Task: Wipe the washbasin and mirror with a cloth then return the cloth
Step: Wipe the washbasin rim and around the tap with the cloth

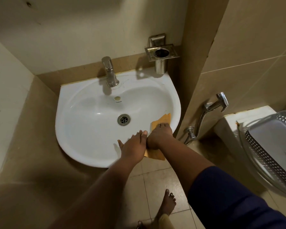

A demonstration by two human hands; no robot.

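Wiping the basin (pixel 82 103) is the step in hand: our right hand (pixel 160 135) presses the cloth (pixel 163 120) against the inner wall at the basin's front-right rim, fingers curled over it and gripping it. The cloth is orange-tan; one corner fans up the wall toward the rim, and another part hangs over the front edge below our wrists. Our left hand (pixel 134 146) lies flat on the front rim just beside the right, fingers straight, holding nothing; we judge it steadies us.

The drain (pixel 124 119) sits near the middle of the bowl, well apart from the cloth. The tap (pixel 109 71) stands at the back rim, and a steel cup holder (pixel 161 54) is fixed to the wall above the back-right corner. A spray hose (pixel 216 103) hangs on the wall to the right.

We judge the task is in its early part: only the front-right of the bowl is under the cloth, and the mirror is not in view, so we cannot tell its state.

The next move, as we see it, calls for sweeping the cloth round the bowl toward the drain and the left side, then up the back rim around the tap's base, keeping the loose end gathered so it does not drag off the edge
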